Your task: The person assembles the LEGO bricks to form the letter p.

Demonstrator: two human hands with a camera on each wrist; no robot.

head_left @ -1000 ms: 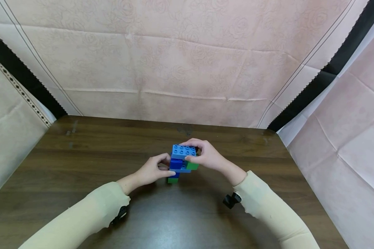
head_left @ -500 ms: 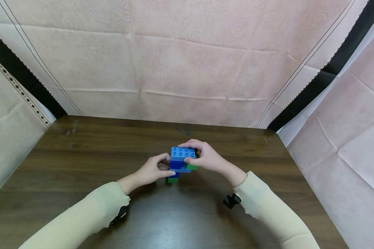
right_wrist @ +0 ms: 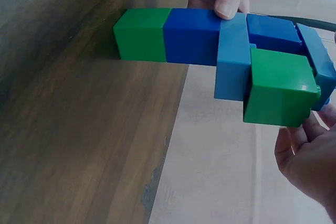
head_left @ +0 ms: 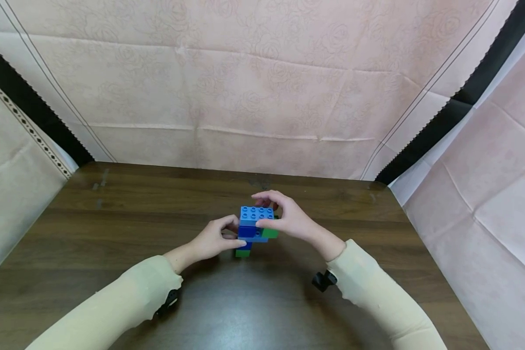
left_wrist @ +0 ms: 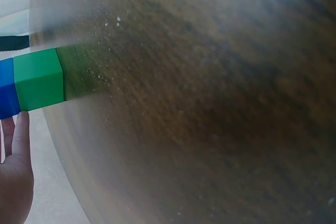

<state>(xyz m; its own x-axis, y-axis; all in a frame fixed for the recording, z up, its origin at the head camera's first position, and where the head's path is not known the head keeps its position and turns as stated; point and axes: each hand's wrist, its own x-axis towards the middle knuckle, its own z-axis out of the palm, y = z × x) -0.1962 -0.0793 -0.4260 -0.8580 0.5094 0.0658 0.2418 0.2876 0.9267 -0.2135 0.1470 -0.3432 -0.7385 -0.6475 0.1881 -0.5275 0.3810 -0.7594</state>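
Observation:
A small stack of toy building bricks (head_left: 253, 239) stands on the wooden table, between two hands. From the bottom come a green brick (right_wrist: 142, 35), a dark blue one (right_wrist: 191, 36) and a light blue one (right_wrist: 232, 59). Above them sit a dark blue brick (right_wrist: 273, 34) and a green brick (right_wrist: 281, 87) side by side. A light blue brick (head_left: 256, 214), studs up, tops them. My left hand (head_left: 212, 239) pinches the stack's lower part from the left. With thumb at the front and fingers behind, my right hand (head_left: 293, 218) holds the top brick; its index finger is raised.
Brown wooden table (head_left: 113, 218) spreads around the stack. Pale patterned cloth (head_left: 245, 97) hangs behind its far edge and at both sides. Black camera mounts (head_left: 324, 281) sit at both wrists, under pale sleeves.
The top light blue brick went down slightly between the first two frames. Since then, my right hand's index finger has lifted off it and the thumb has slid slightly left. The left hand stays put.

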